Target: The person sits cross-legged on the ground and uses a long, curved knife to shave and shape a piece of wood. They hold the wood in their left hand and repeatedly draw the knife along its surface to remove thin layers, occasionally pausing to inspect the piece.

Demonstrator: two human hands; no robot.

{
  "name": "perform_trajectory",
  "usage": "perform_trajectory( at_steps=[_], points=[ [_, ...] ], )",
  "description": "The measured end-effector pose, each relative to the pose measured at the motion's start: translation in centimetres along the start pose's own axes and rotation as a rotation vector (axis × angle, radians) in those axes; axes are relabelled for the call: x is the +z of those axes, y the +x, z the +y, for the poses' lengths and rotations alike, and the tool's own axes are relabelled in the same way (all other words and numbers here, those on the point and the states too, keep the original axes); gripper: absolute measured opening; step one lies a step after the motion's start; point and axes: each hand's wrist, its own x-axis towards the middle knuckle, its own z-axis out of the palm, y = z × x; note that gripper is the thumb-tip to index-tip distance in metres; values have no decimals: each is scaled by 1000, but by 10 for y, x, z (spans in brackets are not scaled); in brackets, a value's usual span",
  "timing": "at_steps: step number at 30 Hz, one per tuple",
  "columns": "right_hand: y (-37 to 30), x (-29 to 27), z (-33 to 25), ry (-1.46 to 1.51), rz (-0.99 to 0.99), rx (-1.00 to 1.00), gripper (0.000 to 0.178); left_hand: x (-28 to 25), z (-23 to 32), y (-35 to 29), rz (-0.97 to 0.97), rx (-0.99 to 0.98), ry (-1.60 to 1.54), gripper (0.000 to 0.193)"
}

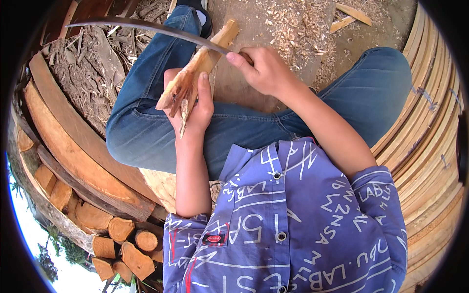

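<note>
My left hand [198, 105] is closed around a split piece of wood [194, 67], its thumb lying along the side. The piece tilts up and away to the right, and its near end is ragged and splintered. In my right hand [266, 71] is a long, slightly curved knife [146, 26], its handle mostly hidden by the fingers. The dark blade points left and crosses over the upper part of the wood. Whether the edge touches the wood, I cannot tell.
My bent legs in blue jeans [151, 68] frame the work. Wood shavings [298, 29] and pale offcuts [354, 14] lie ahead. Bark scraps [88, 68], thick planks [73, 141] and cut logs [119, 229] are on the left. Long wood strips [425, 132] are stacked on the right.
</note>
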Motion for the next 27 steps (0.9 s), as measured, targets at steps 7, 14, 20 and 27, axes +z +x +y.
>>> perform_trajectory(
  at_steps=[7,14,20,27],
  points=[
    [4,-2,30,-19,-2,135,66,6,1,3,63,8,-118,19],
    [1,8,-11,-2,105,-143,63,11,-1,-3,59,25,-44,19],
    [9,-1,46,-70,73,151,65,10,13,0,44,35,-78,19],
    [7,0,-7,-8,29,-24,67,12,6,-1,80,48,-28,17]
  ],
)
